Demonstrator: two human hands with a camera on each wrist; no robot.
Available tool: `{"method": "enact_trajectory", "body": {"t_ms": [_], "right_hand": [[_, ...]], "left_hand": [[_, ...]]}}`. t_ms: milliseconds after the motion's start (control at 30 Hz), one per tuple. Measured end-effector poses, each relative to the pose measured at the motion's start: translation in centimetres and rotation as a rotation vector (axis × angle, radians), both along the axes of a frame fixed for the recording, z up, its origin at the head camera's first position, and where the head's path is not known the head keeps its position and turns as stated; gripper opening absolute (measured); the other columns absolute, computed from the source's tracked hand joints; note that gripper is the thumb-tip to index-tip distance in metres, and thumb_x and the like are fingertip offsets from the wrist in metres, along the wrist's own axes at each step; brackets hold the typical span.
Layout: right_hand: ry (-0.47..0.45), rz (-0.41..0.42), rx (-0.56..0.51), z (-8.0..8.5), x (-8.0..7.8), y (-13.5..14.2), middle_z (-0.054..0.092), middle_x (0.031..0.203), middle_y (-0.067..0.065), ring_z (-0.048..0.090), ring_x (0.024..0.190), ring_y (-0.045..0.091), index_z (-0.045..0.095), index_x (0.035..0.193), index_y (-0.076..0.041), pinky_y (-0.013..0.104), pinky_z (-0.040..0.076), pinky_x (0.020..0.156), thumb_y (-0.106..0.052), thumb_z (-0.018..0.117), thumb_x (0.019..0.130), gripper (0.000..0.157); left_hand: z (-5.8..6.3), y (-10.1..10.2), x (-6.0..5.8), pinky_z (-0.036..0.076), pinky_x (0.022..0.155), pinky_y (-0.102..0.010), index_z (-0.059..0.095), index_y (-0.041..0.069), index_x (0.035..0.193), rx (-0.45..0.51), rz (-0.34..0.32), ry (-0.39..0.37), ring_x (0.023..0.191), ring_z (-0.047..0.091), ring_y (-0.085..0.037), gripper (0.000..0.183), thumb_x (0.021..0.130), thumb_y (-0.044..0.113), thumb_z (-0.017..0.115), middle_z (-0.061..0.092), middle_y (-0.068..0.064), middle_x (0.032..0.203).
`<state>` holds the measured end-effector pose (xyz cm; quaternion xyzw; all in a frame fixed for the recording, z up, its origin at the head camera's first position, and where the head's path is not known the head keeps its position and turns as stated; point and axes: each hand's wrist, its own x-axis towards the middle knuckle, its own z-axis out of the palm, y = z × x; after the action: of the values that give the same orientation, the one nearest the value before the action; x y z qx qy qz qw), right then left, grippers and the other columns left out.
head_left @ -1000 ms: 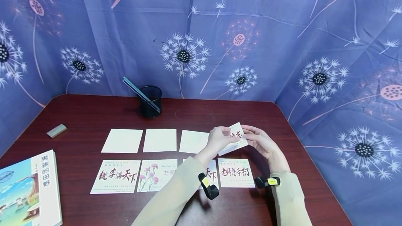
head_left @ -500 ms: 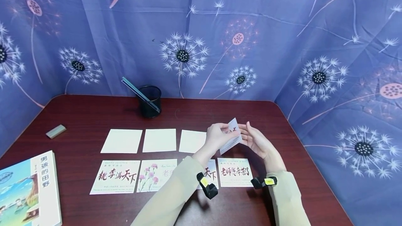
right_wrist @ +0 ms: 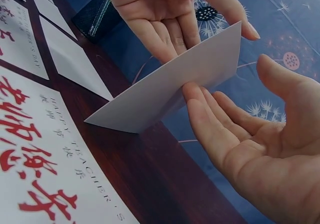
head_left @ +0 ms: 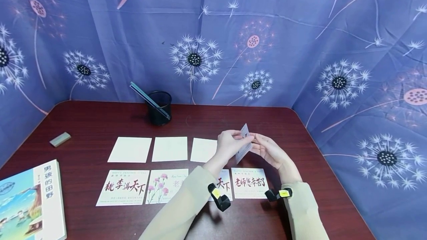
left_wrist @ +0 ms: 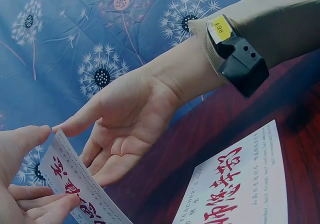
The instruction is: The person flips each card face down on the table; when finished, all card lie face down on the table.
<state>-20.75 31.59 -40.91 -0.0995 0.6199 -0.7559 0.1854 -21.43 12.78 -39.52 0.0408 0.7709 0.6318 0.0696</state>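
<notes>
Sandwiching a steeply tilted card point(right_wrist: 170, 84) above the table point(head_left: 200, 117), pressing its printed face with the extended fingers of the left hand point(head_left: 230, 143) and its blank back with those of the right hand point(head_left: 271, 151), spreading the right thumb clear. Possibly risking a spin or drop through uneven pressure, or nudging the nearest flat blank square point(head_left: 202, 150) by dipping too low.

a book point(head_left: 33, 201) and block point(head_left: 60, 139) lie left of a cup point(head_left: 159, 117).
</notes>
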Motion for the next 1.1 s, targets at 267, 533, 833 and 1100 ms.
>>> {"method": "enact_trajectory", "body": {"t_ms": [267, 533, 833, 1100], "right_hand": [[0.001, 0.006, -0.017, -0.1, -0.1, -0.1, 0.070, 0.116, -0.005, 0.068, 0.103, 0.008, 0.037, 0.142, 0.008, 0.022, 0.053, 0.092, -0.015, 0.042, 0.105, 0.043], [-0.007, 0.009, -0.028, -0.2, -0.1, 0.2, 0.070, 0.117, -0.004, 0.069, 0.103, 0.008, 0.059, 0.124, -0.015, 0.024, 0.053, 0.094, -0.010, 0.044, 0.104, 0.025], [-0.018, -0.001, -0.012, -0.3, -0.2, 0.2, 0.070, 0.117, -0.002, 0.069, 0.106, 0.012, 0.028, 0.145, 0.016, 0.024, 0.053, 0.093, -0.007, 0.044, 0.103, 0.050], [-0.028, -0.019, -0.002, -0.7, -0.3, 0.4, 0.069, 0.118, 0.001, 0.069, 0.106, 0.013, 0.025, 0.144, 0.018, 0.025, 0.052, 0.095, -0.003, 0.043, 0.102, 0.050]], "left_hand": [[-0.2, -0.1, -0.1, 0.058, 0.076, -0.027, 0.070, 0.003, 0.118, -0.001, 0.012, 0.003, 0.098, 0.071, -0.021, 0.059, 0.078, 0.045, 0.079, 0.075, -0.010, 0.106], [-0.3, -0.2, -0.2, 0.058, 0.078, -0.029, 0.075, 0.005, 0.109, 0.006, 0.019, 0.001, 0.094, 0.072, -0.017, 0.049, 0.077, 0.042, 0.080, 0.076, -0.006, 0.098], [-0.6, -0.8, -0.5, 0.059, 0.062, -0.025, 0.074, -0.002, 0.104, 0.133, 0.024, -0.039, 0.065, 0.073, -0.016, 0.030, 0.081, 0.018, 0.077, 0.076, -0.012, 0.085], [-1.8, -2.0, -0.8, 0.058, 0.058, -0.023, 0.077, 0.001, 0.096, 0.032, 0.099, -0.041, 0.060, 0.071, -0.013, 0.021, 0.077, 0.008, 0.070, 0.076, -0.010, 0.079]]}}
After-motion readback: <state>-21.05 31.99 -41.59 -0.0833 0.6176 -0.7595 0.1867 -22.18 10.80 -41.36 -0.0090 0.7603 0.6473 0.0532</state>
